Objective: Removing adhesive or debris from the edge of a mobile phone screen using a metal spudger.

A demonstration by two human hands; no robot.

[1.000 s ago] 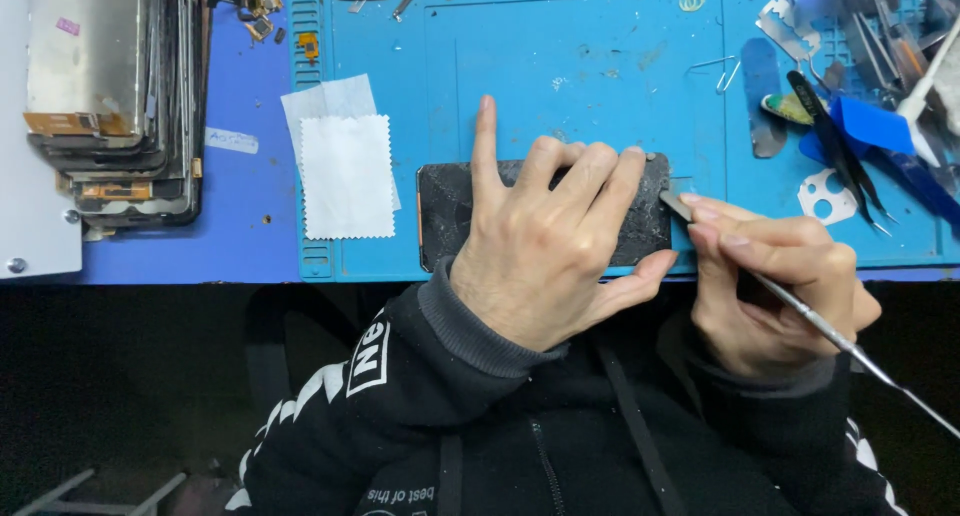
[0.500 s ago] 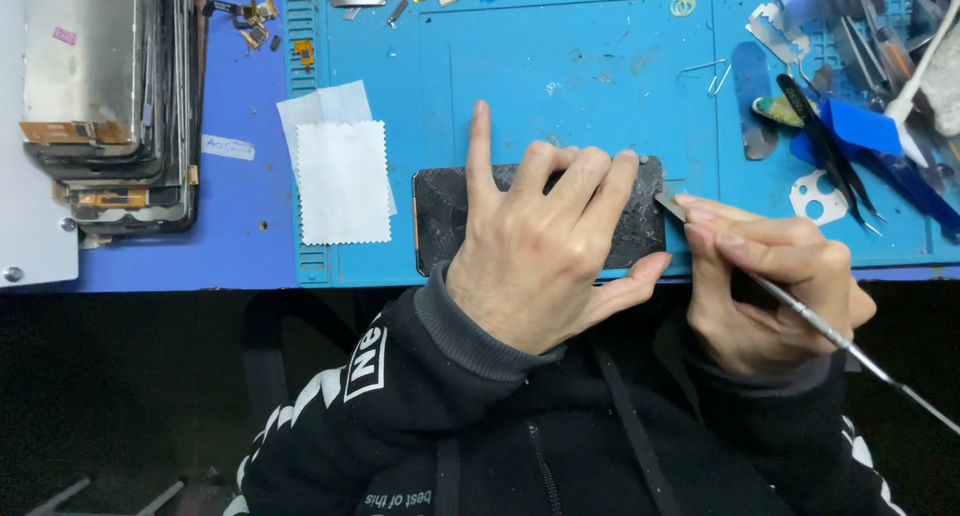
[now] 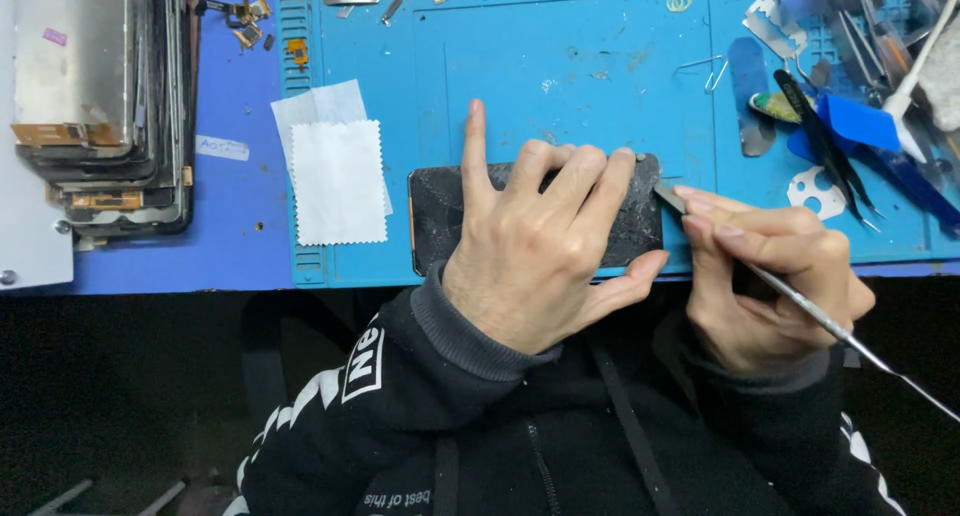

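A dark, scuffed phone (image 3: 436, 221) lies flat on the blue work mat (image 3: 560, 66), long side toward me. My left hand (image 3: 540, 241) presses down on it, fingers spread across its top and thumb along its near edge. My right hand (image 3: 770, 276) grips a thin metal spudger (image 3: 800, 306) like a pen. The tool's flat tip touches the phone's right edge near the upper corner. Most of the phone is hidden under my left hand.
A white cloth (image 3: 335, 181) lies left of the phone. A stack of phone screens and frames (image 3: 95, 96) stands at far left. Tweezers (image 3: 825, 146), blue picks (image 3: 860, 121), a paper clip (image 3: 700, 68) and small parts crowd the mat's right and top.
Both hands and the phone hold nearly the same pose. The spudger tip stays at the phone's right edge with only slight shifting.
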